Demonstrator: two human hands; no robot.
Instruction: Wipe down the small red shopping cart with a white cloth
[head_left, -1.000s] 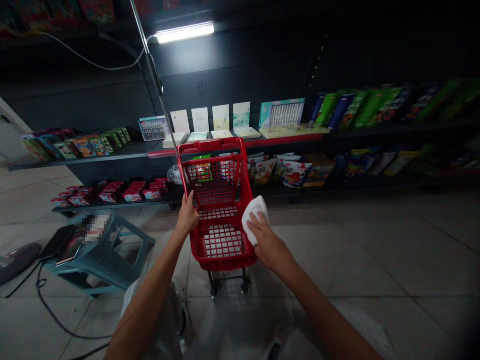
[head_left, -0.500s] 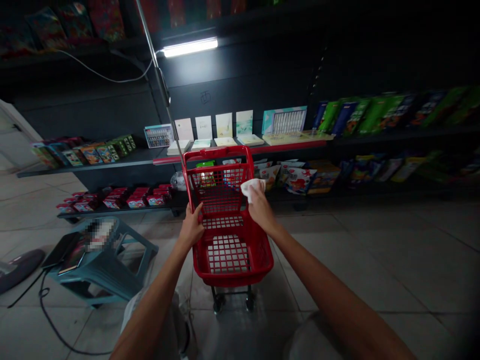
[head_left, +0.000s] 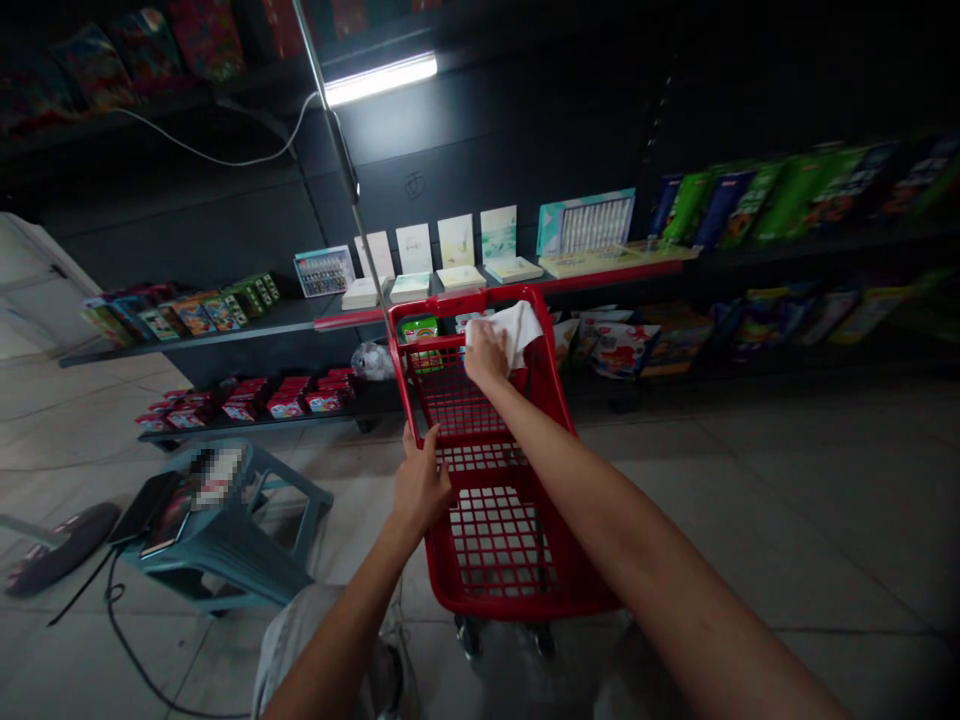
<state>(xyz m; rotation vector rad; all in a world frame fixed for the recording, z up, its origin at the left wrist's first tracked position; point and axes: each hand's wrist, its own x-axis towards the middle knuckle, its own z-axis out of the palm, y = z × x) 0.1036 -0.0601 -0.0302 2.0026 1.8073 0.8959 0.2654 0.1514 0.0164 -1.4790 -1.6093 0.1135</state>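
Note:
A red plastic shopping cart [head_left: 442, 590] on small wheels stands in front of me, its mesh basket showing nothing inside. My left hand [head_left: 421, 482] is closed on the cart's left rim, thumb over the edge. In my right hand [head_left: 487, 355] is a white cloth [head_left: 521, 328], pressed against the upper back part of the cart just below the handle. Part of the cloth spreads out to the right of the fingers. My right forearm covers much of the cart's right side.
Behind the cart runs a dark shelf [head_left: 292, 322] with upright booklets, boxes and snack bags. At left, a blue-grey plastic stool [head_left: 247, 540] bears a dark device and a phone-like object. A metal pole [head_left: 341, 150] rises behind the cart near a lit tube lamp [head_left: 382, 78].
My right hand has moved left with the cloth, from the cart's right rim to its upper back, and the cloth has spread wider. The cart appears closer and slightly turned.

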